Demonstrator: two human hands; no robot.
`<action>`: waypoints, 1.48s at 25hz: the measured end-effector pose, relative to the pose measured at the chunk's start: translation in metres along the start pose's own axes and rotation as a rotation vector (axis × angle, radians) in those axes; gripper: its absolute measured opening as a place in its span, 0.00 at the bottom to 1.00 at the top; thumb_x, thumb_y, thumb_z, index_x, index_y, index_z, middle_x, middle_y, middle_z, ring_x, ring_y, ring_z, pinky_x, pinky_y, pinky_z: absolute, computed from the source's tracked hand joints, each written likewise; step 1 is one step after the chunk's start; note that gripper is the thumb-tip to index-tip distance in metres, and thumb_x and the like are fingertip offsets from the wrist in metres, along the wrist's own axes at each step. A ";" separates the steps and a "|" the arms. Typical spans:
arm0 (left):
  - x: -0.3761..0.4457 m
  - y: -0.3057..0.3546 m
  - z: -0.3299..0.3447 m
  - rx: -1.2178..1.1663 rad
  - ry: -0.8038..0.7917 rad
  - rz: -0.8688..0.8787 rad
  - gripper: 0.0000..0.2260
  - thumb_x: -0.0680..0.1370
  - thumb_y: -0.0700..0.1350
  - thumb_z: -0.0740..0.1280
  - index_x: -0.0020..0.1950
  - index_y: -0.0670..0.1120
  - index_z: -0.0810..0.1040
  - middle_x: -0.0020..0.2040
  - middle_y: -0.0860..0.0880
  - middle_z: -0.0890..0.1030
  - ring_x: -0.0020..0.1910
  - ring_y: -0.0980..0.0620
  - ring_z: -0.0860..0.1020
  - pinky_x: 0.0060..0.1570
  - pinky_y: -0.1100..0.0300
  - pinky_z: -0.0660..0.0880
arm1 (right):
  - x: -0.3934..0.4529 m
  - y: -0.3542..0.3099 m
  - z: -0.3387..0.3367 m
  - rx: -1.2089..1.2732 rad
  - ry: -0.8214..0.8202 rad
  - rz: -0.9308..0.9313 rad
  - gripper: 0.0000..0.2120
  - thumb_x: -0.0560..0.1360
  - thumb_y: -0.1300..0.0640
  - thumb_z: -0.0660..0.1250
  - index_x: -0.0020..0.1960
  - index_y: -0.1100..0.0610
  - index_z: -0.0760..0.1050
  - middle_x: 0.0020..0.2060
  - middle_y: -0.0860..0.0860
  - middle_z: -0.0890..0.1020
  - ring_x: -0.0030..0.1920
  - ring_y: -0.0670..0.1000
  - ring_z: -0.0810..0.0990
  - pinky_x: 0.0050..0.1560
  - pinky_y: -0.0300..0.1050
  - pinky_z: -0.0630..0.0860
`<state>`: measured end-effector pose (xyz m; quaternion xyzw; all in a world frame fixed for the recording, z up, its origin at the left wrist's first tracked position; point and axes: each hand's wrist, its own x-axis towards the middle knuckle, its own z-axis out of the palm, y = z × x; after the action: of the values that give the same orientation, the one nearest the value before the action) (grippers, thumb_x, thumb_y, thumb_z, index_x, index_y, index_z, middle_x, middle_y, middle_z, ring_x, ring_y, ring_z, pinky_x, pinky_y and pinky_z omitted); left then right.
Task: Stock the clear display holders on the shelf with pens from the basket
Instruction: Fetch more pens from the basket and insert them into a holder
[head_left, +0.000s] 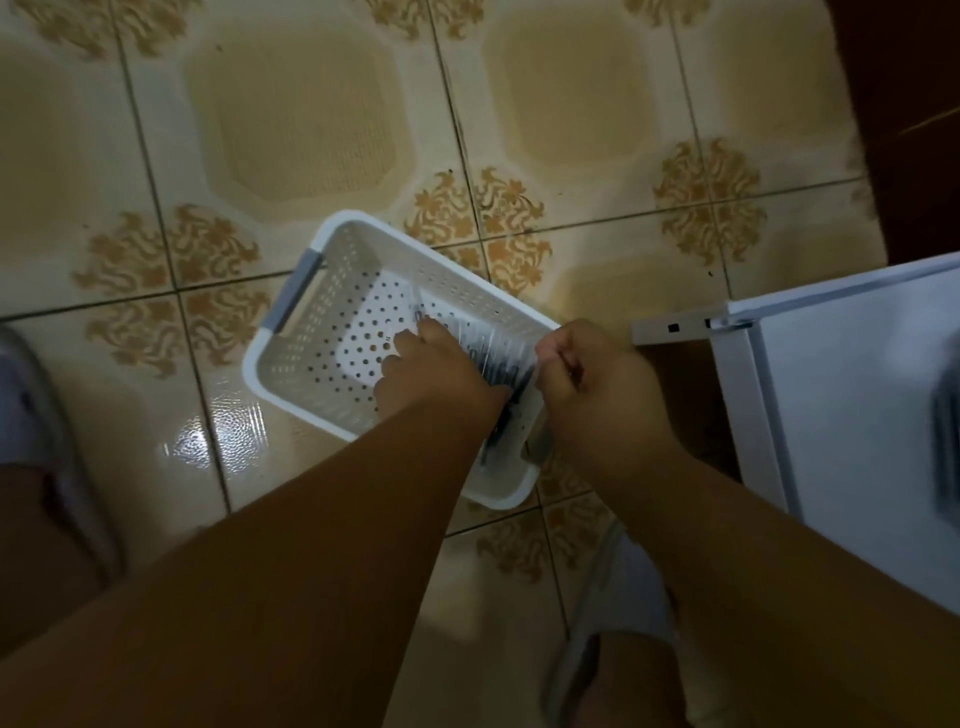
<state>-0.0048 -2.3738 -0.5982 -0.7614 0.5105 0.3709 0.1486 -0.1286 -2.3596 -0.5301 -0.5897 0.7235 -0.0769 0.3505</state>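
Both of your hands are down in the white basket (332, 291), working at one bundle of dark pens (501, 371) wrapped in clear, glossy plastic. Your right hand (592, 384) is clenched, its grip pinching the wrapping at the bundle's edge by the basket's long wall. Your left hand (436, 364) lies over the bundle with its fingers bent down onto it; whether they curl round it I cannot tell, as the back of the hand hides them. The pens lie in the end of the basket nearest you, mostly covered by your hands and blurred.

That basket is rectangular with rounded corners, its walls and bottom pierced with rows of round holes, and a grey handle (297, 293) sits at its far end. It stands on glossy cream floor tiles (291, 114) with tan floral corners. Just right of the basket is a white shelf unit (852, 395), smooth and flat-topped.
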 end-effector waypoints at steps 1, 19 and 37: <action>-0.001 0.000 0.004 0.027 0.038 0.023 0.50 0.68 0.65 0.72 0.76 0.41 0.51 0.70 0.39 0.64 0.67 0.39 0.69 0.61 0.47 0.71 | 0.003 -0.001 -0.001 0.028 0.022 0.007 0.07 0.81 0.54 0.60 0.45 0.51 0.74 0.31 0.47 0.76 0.30 0.42 0.77 0.26 0.33 0.72; 0.016 -0.034 -0.025 -0.454 0.051 0.006 0.23 0.73 0.46 0.72 0.62 0.42 0.65 0.49 0.46 0.75 0.47 0.43 0.78 0.44 0.54 0.72 | 0.013 -0.025 0.029 -0.188 -0.149 0.061 0.06 0.80 0.55 0.60 0.51 0.55 0.74 0.37 0.49 0.75 0.41 0.51 0.77 0.40 0.44 0.72; 0.022 -0.024 -0.008 -0.274 0.124 -0.026 0.21 0.72 0.43 0.73 0.59 0.45 0.65 0.52 0.44 0.79 0.51 0.41 0.80 0.41 0.54 0.70 | 0.031 -0.024 0.073 -0.283 -0.293 0.305 0.10 0.80 0.57 0.59 0.58 0.60 0.72 0.55 0.56 0.79 0.56 0.56 0.78 0.53 0.48 0.74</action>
<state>0.0245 -2.3825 -0.6121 -0.8025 0.4533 0.3876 0.0165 -0.0676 -2.3724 -0.5847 -0.5217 0.7493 0.1650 0.3731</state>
